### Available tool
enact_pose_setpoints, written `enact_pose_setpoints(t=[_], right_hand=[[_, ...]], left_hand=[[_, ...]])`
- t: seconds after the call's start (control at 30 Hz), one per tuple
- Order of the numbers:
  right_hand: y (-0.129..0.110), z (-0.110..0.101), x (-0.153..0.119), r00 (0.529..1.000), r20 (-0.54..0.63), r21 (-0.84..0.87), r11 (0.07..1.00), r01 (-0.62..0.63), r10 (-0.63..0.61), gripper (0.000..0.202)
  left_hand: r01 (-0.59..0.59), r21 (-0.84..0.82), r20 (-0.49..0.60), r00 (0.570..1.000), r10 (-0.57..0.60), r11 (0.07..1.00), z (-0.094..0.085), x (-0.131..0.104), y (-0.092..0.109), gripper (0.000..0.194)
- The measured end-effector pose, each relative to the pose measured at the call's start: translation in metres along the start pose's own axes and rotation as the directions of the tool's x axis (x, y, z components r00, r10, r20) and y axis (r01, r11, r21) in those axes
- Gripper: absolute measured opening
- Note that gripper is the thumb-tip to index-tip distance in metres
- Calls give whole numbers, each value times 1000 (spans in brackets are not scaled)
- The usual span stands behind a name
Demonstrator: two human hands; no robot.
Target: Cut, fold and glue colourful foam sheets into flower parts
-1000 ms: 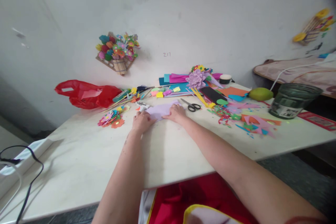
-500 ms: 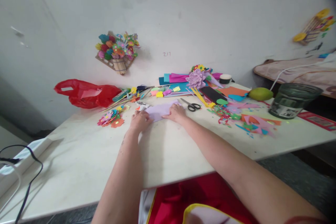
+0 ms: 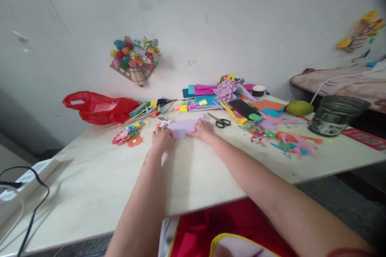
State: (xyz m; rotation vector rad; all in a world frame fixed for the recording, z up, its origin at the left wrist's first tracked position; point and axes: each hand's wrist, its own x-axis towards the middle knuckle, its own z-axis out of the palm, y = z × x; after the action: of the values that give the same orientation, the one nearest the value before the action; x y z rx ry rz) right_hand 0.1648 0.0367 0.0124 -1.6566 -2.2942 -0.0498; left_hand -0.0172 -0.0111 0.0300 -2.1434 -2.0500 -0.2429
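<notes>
A lilac craft sheet (image 3: 183,128) lies on the table in front of me. At its left edge is my left hand (image 3: 162,137), fingers bent and closed on the sheet's side. My right hand (image 3: 202,129) grips the right side, its thumb pointing left along the near edge and the fingers over the far part. Undersides of both hands are hidden. Just right of my right hand lie black-handled scissors (image 3: 222,122). Behind my left hand sits a white glue gun-like object (image 3: 163,121), partly covered. Colourful craft flowers (image 3: 128,134) rest to its left.
A red plastic bag (image 3: 101,108) lies at the back left, a power strip (image 3: 30,176) with cables at the front left. To the right are a phone (image 3: 241,109), coloured scraps (image 3: 294,142), a green fruit (image 3: 299,108) and a dark glass jar (image 3: 334,116). Stacked sheets (image 3: 208,100) lie behind.
My left hand has shifted very slightly at the sheet's left edge. The right hand and the sheet look almost the same.
</notes>
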Motion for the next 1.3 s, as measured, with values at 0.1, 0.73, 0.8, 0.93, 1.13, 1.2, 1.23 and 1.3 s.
enact_pose_setpoints(t=[0.1, 0.73, 0.8, 0.93, 1.13, 1.2, 1.23, 1.3], right_hand=[[0, 0, 0, 1000, 7, -5, 1000, -6, 6, 55], [1, 1, 0, 1000, -14, -10, 1000, 26, -26, 52], [0, 0, 0, 1000, -8, -11, 1000, 27, -27, 53], [0, 0, 0, 1000, -12, -4, 1000, 21, -21, 52], [1, 1, 0, 1000, -19, 8, 1000, 17, -16, 50], [1, 1, -1, 1000, -23, 11, 1000, 18, -17, 53], [1, 1, -1, 1000, -23, 11, 1000, 17, -17, 53], [2, 2, -1, 1000, -18, 11, 1000, 18, -18, 53]], left_hand=[[-1, -33, -16, 1000, 0, 999, 4, 0, 3, 24], [66, -15, -39, 997, -66, 998, 26, 7, 46, 49], [92, -12, 3, 996, -92, 996, 26, 7, 45, 50], [158, -10, 118, 981, -155, 987, 25, 8, 40, 51], [226, 2, 226, 949, -220, 974, 22, 7, 27, 53], [238, 14, 246, 941, -234, 971, 20, 6, 22, 54], [241, 20, 250, 939, -239, 970, 19, 5, 20, 54], [255, 34, 247, 935, -256, 966, 16, 4, 16, 53]])
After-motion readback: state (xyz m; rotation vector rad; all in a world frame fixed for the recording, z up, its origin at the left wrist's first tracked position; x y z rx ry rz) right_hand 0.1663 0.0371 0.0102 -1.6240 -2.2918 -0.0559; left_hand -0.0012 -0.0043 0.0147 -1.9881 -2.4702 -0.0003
